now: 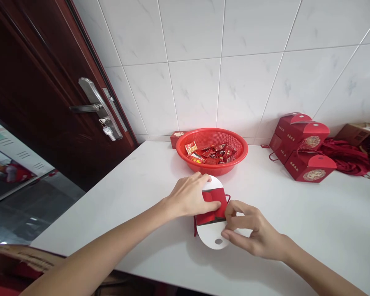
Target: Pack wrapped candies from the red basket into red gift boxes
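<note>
On the white table in front of me sits a small red gift box [221,196], its two rounded white-lined end flaps folded outward and its red inner flaps over the middle. My left hand [193,195] holds the box from the left, thumb pressing on the red flaps and fingers at the far white flap. At the box's right side my right hand [251,228] is closed, thumb and fingertips against the edge of the near white flap [211,236], which has a finger hole. A dark red cord shows at both sides of the box. What lies inside it is hidden.
Just beyond the box stands a red plastic basket [212,166] with several wrapped candies [218,152], a small red box [174,139] behind it. Stacked red gift boxes [308,144], dark red cords [342,156] and a cardboard carton [354,135] are at right. A door [58,74] is at left.
</note>
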A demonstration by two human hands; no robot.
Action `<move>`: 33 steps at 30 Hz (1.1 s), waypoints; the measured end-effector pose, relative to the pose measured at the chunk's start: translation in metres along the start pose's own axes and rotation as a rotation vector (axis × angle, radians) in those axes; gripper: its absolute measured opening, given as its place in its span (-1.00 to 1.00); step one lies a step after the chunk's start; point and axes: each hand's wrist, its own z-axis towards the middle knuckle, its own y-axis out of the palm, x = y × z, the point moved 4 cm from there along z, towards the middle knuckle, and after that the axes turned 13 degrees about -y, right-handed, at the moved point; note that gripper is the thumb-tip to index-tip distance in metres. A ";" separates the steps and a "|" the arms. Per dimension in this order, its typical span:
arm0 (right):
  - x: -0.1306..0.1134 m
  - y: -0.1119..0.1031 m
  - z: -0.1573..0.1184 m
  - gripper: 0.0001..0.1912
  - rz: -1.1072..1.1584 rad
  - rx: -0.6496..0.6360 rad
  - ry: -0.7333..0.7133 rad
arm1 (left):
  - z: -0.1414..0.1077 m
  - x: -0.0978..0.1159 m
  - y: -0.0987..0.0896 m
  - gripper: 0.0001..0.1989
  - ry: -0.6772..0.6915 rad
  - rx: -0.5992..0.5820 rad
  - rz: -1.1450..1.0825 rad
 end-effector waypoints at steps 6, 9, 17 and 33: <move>0.001 0.005 0.017 -0.81 -0.199 -0.177 0.039 | 0.003 -0.003 -0.010 -0.52 -0.030 -0.117 -0.079; 0.001 0.004 0.030 -0.78 -0.264 -0.373 0.074 | 0.009 -0.017 -0.016 -0.41 -0.059 -0.374 -0.265; 0.005 -0.003 0.045 -0.66 -0.580 -0.467 0.127 | 0.016 -0.040 -0.012 0.05 0.028 -0.645 -0.257; 0.049 -0.027 -0.025 -0.37 0.146 -0.175 0.625 | 0.008 -0.029 -0.005 -0.10 0.217 -0.537 -0.216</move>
